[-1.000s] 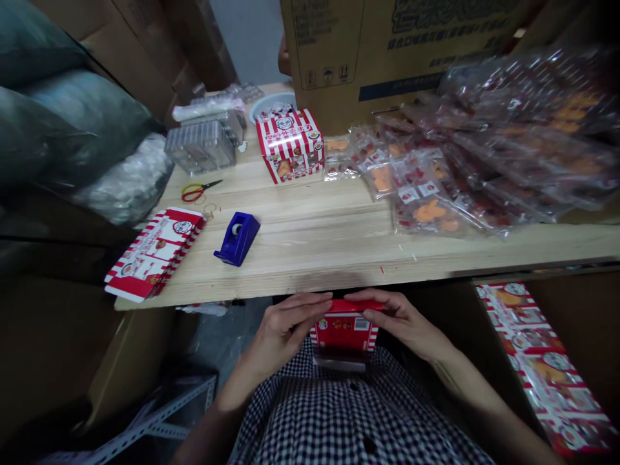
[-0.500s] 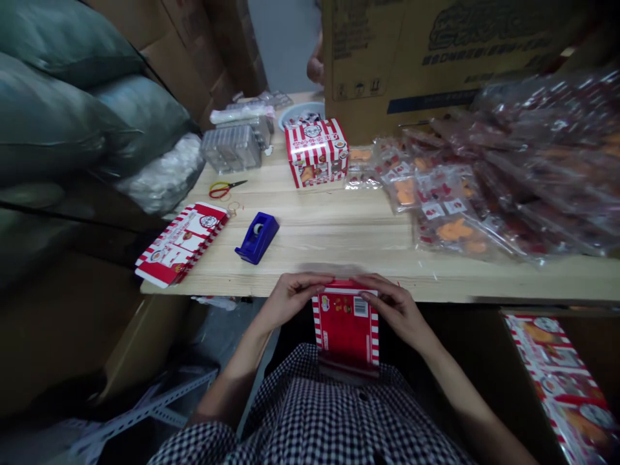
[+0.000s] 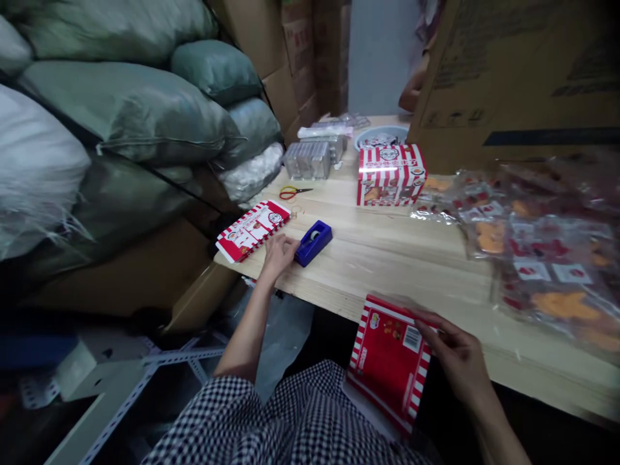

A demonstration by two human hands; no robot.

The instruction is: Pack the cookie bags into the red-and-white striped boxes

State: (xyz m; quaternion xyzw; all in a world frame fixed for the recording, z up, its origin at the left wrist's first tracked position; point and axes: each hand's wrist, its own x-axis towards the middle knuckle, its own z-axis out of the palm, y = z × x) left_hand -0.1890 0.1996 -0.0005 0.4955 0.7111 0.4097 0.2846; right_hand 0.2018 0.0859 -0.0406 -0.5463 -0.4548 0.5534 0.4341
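My left hand [image 3: 279, 254] reaches across the table to the front end of a blue tape dispenser [image 3: 318, 244], touching it. Its fingertips are drawn together there; what they pinch, if anything, is too small to make out. At the table's near edge my right hand [image 3: 455, 352] grips the upper right edge of a red-and-white striped carton [image 3: 387, 355], thumb on its printed face near the barcode. The carton is tilted over my lap. Just beyond my left hand lies a flat striped carton [image 3: 252, 229].
Yellow-and-red scissors [image 3: 294, 192] and clear plastic cases [image 3: 307, 160] lie farther back. An assembled striped box [image 3: 391, 174] stands before a pale blue basin [image 3: 361, 137]. Bagged orange items [image 3: 557, 284] fill the right side. A big cardboard box [image 3: 508, 77] partly hides another person's arm [image 3: 415, 87].
My left hand has let go of the carton and moved left to the tape dispenser. My right hand still holds the carton, now more tilted. The view has turned left.
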